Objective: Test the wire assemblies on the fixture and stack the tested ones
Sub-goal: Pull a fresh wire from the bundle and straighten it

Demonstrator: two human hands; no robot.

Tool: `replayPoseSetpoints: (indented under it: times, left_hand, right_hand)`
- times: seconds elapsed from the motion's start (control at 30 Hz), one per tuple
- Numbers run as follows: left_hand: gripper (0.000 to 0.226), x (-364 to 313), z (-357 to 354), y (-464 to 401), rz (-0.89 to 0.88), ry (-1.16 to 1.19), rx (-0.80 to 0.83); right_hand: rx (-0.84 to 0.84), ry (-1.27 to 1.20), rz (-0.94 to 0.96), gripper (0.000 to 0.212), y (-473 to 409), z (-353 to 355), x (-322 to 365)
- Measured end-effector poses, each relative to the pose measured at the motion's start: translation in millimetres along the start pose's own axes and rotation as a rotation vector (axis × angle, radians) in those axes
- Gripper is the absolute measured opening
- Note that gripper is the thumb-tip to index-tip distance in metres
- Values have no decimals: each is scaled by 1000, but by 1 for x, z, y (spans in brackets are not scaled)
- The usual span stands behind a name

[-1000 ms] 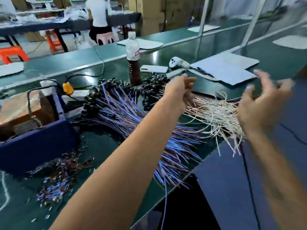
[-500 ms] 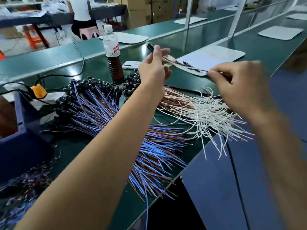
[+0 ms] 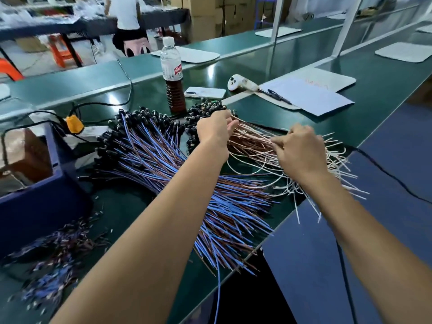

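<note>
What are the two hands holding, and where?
Both are on the white-and-brown wire pile: the left hand near the connector end, the right hand pinching wires mid-length.

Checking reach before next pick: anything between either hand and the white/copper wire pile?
Nothing visible. Both the left hand and the right hand are already on the white and copper wire pile, fingers among its strands. The bottle stands behind, out of the way.

Factory assembly line: long green workbenches (image 3: 292, 54), heaped wire assemblies (image 3: 163, 160), stacked cartons (image 3: 210, 17).

Bottle label (image 3: 172, 69) print illegible
</note>
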State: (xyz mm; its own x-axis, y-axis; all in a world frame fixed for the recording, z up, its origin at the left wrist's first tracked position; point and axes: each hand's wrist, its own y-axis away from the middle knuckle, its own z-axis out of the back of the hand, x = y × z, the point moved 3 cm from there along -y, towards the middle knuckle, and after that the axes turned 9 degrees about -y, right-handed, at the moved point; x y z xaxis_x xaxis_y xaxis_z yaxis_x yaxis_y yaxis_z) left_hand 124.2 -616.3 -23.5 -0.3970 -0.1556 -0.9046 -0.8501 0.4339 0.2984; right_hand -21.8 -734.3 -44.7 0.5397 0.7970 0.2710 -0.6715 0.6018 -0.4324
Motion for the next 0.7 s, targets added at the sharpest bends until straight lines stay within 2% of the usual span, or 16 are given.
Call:
replayPoseSetpoints:
  times: [0.07, 0.17, 0.23, 0.33, 0.43, 0.53, 0.6, 0.7]
  left_hand:
    - [3, -5, 6, 8, 23, -15, 95]
    - [9, -14, 21, 23, 29, -43, 216]
    - [15, -21, 38, 37, 20, -57, 259]
    - [18, -34, 76, 56, 7, -128, 325]
    - [16, -50, 137, 76, -61, -377, 355]
    - [19, -64, 216, 101, -82, -678, 310]
    - [23, -70, 262, 119, -27, -887, 292]
    - [22, -80, 328, 150, 101, -1256, 228]
  right_hand:
    - [49, 85, -17, 30, 1, 3, 7]
    - [69, 129, -15, 39, 1, 15, 24]
    - [56, 51, 21, 41, 4, 25, 49]
    - [42, -170, 150, 27, 18, 38, 105]
    - [145, -267, 324, 21, 50, 35, 174]
    - [296, -301, 483, 20, 89, 21, 244]
    - [421, -285, 587, 18, 116, 11, 282]
    - [550, -316, 750, 28, 159, -2, 343]
